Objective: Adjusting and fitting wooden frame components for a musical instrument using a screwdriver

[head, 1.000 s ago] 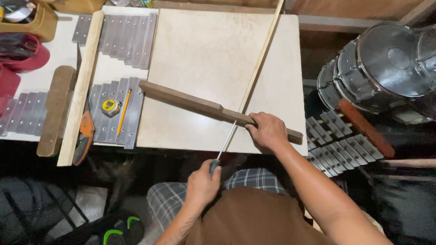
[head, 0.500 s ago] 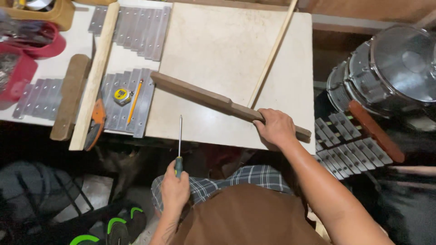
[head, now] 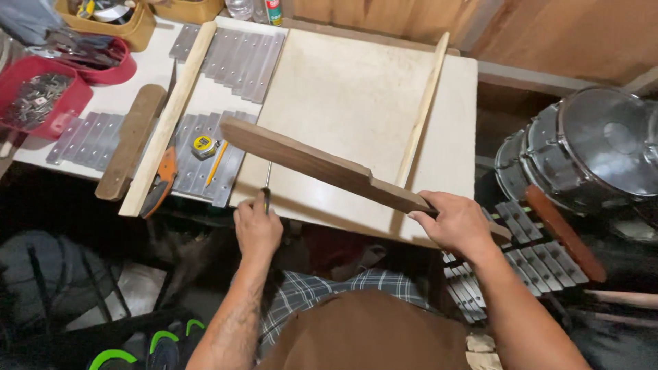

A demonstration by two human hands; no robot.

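Dark wooden bar (head: 322,166) gripped at its near end by right hand (head: 458,223) — held slantwise over pale board (head: 343,96). Left hand (head: 257,227) closed round screwdriver (head: 266,186), shaft pointing up beneath bar — just beside metal plates (head: 205,161).

The dark wooden board (head: 322,166) is covering part of the screwdriver (head: 267,179) shaft, its tip staying hidden; the left hand (head: 257,229) is wrapping the handle from view; the drums (head: 589,154) are running off the right edge; the red tray (head: 38,103) is getting cropped at the left.
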